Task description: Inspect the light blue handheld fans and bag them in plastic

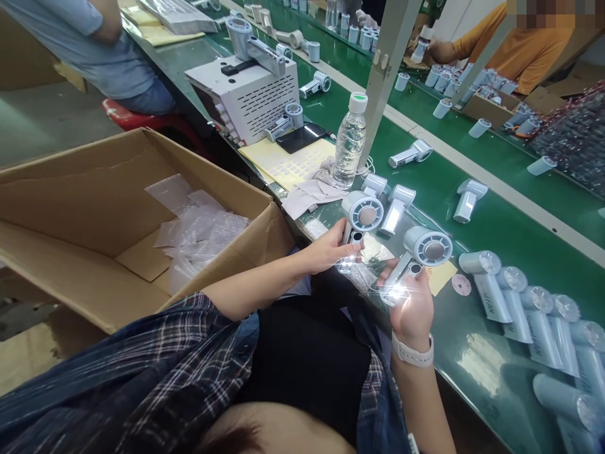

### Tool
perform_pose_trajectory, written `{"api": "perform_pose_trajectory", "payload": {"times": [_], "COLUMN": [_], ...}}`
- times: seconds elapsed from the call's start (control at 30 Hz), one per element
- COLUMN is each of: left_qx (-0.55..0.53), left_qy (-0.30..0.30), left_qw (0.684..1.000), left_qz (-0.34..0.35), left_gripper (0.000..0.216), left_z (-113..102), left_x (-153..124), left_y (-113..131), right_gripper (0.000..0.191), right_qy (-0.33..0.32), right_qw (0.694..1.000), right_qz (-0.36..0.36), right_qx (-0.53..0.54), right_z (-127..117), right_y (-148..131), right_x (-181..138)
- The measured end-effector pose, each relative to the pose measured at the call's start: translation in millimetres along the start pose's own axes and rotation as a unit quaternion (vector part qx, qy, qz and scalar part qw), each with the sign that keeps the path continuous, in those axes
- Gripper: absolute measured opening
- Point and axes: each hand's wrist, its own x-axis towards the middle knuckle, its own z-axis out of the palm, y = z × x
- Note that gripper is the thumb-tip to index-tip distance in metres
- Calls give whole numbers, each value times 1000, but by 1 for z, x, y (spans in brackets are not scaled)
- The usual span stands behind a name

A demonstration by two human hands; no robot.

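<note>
In my left hand (333, 248) is a pale blue handheld fan (363, 214), its round grille up and its shiny handle between my fingers. My right hand (412, 302) grips a second handheld fan (428, 247) by the handle, which reflects bright light. Both fans are raised above the table's near edge, side by side and apart. Just beyond them, more fans (397, 211) lie on the table. A yellow note (442, 277) and a round pinkish sticker (461, 285) are right of my right hand.
An open carton (227, 183) with clear bubble bags (208, 230) stands at left. A water bottle (350, 142) and grey cloth (314, 192) sit behind my left hand. Wrapped fans (491, 296) line the right. A white power unit (255, 94) stands farther back. People sit across and at upper left.
</note>
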Motion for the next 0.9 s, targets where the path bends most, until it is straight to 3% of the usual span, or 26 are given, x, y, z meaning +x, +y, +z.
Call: {"api": "perform_pose_trajectory", "payload": {"times": [0.1,0.23,0.33,0.4,0.47,0.53,0.6,0.67,0.8,0.9], "left_qx": [33,136,187,190,174,168,186,213,208,98], "left_qy": [-6,41,34,12,2,2,18,35,18,-68], "left_qw": [999,989,981,978,977,982,982,977,978,993], "left_qz": [14,35,42,91,124,89,27,0,21,-14], "left_gripper": [48,49,49,45,44,46,50,56,68,61], "left_z": [-2,-3,4,11,18,23,26,27,29,31], "left_x": [2,7,10,13,19,29,41,51,52,35], "left_y": [-6,-7,4,9,5,-7,-20,-28,-22,-12], "right_gripper": [23,31,28,29,33,32,29,30,41,39], "right_qy": [15,28,10,31,67,99,122,139,139,89], "right_qw": [1000,997,975,931,899,905,917,927,972,994], "right_qz": [-12,-45,-198,-336,-388,-326,-211,-133,-96,-54], "right_qx": [-14,-48,-97,-137,-189,-256,-316,-322,-161,-29], "right_z": [-4,-16,-25,-31,-40,-52,-65,-75,-70,-50], "right_y": [6,5,-15,-29,-33,-25,-10,3,8,0], "right_x": [4,8,3,0,0,5,13,20,16,2]}}
